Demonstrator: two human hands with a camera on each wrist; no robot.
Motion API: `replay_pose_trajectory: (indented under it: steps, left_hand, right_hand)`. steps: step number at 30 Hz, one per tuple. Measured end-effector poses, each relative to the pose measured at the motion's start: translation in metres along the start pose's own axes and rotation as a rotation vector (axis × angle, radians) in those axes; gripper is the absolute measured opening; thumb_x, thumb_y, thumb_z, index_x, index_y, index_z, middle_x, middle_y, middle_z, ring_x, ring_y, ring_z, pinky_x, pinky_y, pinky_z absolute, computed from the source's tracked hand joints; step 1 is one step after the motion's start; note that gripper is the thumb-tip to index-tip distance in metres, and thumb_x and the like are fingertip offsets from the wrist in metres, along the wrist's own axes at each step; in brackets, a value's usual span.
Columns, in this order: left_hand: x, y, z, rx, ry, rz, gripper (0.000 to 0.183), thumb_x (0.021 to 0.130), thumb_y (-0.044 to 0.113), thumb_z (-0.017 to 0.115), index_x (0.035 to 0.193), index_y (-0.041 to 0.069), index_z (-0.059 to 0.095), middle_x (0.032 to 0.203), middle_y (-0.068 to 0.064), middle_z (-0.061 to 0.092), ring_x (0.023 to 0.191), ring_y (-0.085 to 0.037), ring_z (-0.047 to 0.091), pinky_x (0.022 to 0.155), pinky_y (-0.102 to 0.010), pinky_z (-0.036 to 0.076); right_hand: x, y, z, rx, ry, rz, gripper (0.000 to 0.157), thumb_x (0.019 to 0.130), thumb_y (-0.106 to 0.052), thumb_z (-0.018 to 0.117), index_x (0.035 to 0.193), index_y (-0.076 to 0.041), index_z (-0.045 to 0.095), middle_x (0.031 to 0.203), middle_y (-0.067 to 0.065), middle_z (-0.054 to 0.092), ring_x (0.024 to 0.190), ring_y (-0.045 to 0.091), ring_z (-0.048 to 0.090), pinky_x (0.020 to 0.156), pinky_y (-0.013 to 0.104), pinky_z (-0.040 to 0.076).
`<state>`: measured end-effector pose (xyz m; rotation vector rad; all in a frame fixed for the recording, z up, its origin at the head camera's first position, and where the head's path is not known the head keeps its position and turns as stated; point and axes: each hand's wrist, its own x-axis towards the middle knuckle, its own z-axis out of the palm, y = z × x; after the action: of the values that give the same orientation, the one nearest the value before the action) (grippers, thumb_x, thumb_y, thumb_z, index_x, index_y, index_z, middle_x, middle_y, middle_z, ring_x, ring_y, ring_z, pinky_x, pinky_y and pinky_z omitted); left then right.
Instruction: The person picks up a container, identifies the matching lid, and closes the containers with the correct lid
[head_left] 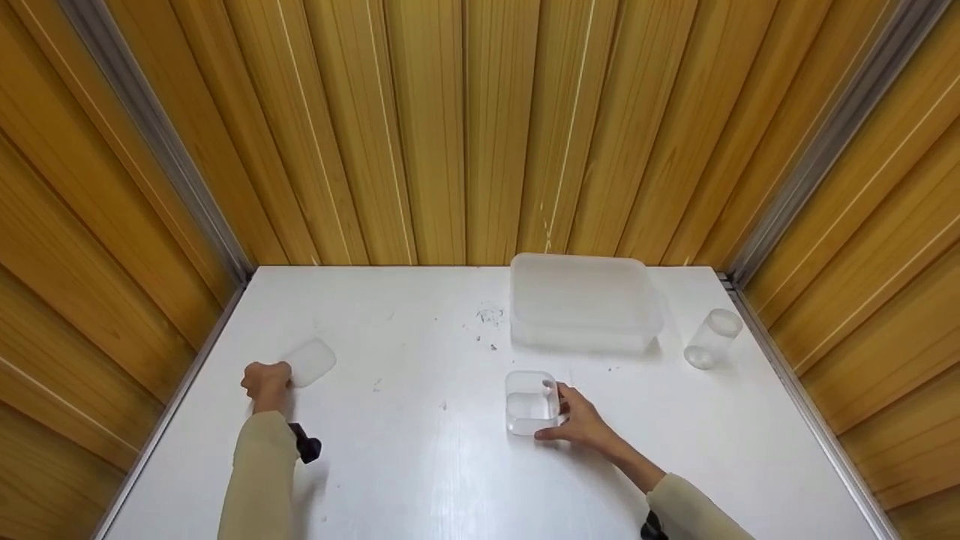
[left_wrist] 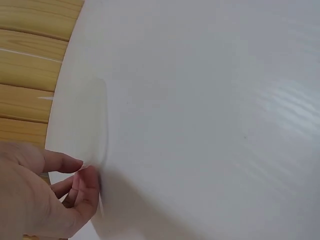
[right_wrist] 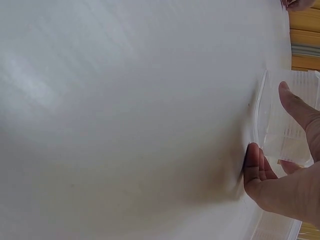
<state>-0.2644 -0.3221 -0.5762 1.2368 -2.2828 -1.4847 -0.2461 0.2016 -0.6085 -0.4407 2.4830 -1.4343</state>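
Observation:
A clear, rounded-square plastic container (head_left: 531,405) stands on the white table, right of the middle. My right hand (head_left: 581,421) grips it from its right side, the thumb on the near wall and the fingers along the right and underneath edge, as the right wrist view also shows. Far to the left, a thin translucent lid (head_left: 313,361) lies low over the table. My left hand (head_left: 268,379) pinches its left edge between thumb and finger; in the left wrist view the lid (left_wrist: 95,120) is faint against the white surface.
A large frosted plastic box (head_left: 585,300) sits at the back right. Beside it, near the right edge, stands a clear cylindrical jar (head_left: 712,339). Wood-panelled walls (head_left: 427,135) enclose the table (head_left: 420,337) at the back and both sides.

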Motion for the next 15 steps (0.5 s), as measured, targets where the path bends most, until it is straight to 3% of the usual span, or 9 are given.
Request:
replay_pose_trajectory:
  steps: [3, 8, 12, 15]
  left_hand:
    - [-0.001, 0.004, -0.003, -0.076, -0.041, -0.062, 0.039, 0.084, 0.005, 0.051, 0.117, -0.015, 0.053, 0.112, -0.026, 0.058, 0.095, -0.032, 0.050, 0.075, -0.035, 0.050]
    - [0.006, 0.011, -0.002, -0.060, -0.063, -0.099, 0.017, 0.084, 0.008, 0.058, 0.096, -0.004, 0.055, 0.073, -0.006, 0.055, 0.071, -0.021, 0.054, 0.053, -0.022, 0.044]
    - [0.009, 0.018, 0.002, -0.074, -0.085, -0.095, 0.014, 0.084, 0.005, 0.057, 0.094, -0.004, 0.054, 0.061, -0.002, 0.054, 0.061, -0.016, 0.053, 0.051, -0.022, 0.043]
    - [0.004, 0.024, 0.006, -0.050, -0.079, -0.022, 0.024, 0.087, 0.007, 0.057, 0.104, -0.010, 0.061, 0.063, -0.001, 0.059, 0.059, -0.012, 0.055, 0.054, -0.022, 0.045]
  right_hand:
    - [-0.001, -0.001, -0.001, 0.009, -0.012, -0.002, 0.093, 0.073, -0.013, 0.092, 0.149, 0.005, 0.041, 0.129, 0.027, 0.058, 0.110, 0.035, 0.062, 0.084, 0.033, 0.050]
    - [0.000, -0.002, -0.002, 0.010, -0.027, -0.014, 0.094, 0.074, -0.013, 0.090, 0.150, 0.007, 0.038, 0.132, 0.028, 0.057, 0.113, 0.037, 0.062, 0.087, 0.038, 0.053]
    - [0.000, -0.003, -0.002, 0.009, -0.024, -0.009, 0.095, 0.073, -0.013, 0.090, 0.150, 0.007, 0.038, 0.132, 0.027, 0.058, 0.112, 0.037, 0.062, 0.086, 0.037, 0.053]
    - [0.000, -0.003, -0.001, 0.005, -0.023, -0.006, 0.095, 0.073, -0.013, 0.091, 0.150, 0.008, 0.038, 0.131, 0.027, 0.059, 0.111, 0.036, 0.062, 0.085, 0.035, 0.052]
